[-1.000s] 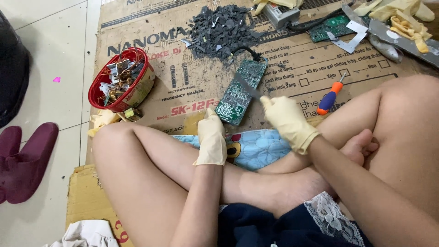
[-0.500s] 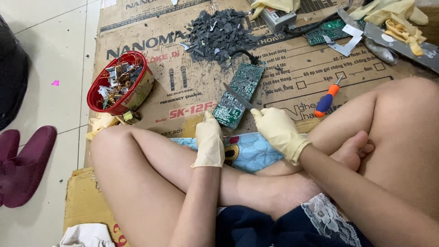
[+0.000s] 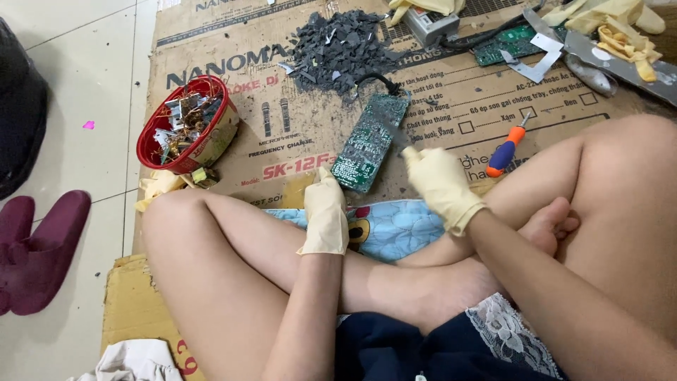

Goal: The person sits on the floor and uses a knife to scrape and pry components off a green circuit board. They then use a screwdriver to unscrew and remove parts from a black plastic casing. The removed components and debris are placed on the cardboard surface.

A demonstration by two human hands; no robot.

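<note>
Circuit board, green, lying flat on the printed cardboard sheet right in the middle of everything, so I'll use it as the anchor. The left hand, in a pale yellow rubber glove, sits at the board's near corner with fingers curled down, fingertips touching or pinching that edge; can't tell exactly which from this angle. The right hand, same kind of glove, is just beside the board's right edge, closed in a fist around a thin dark tool whose tip lies across the board's upper half. What kind of tool it is, hard to say, it's blurry.

Beyond the board's far end there's a heap of dark grey broken chips, and a black wire runs from the board's top corner toward it. Left of the board sits a red bowl stuffed with metal scraps. Right of the board, past the right hand, a screwdriver with an orange and blue handle lies on the cardboard. Further off to the upper right is a second green board, plus some metal strips and crumpled yellow gloves. On the near side of the board, a blue patterned cushion peeks out between the person's crossed bare legs. Way off left on the tile floor, dark red slippers.
</note>
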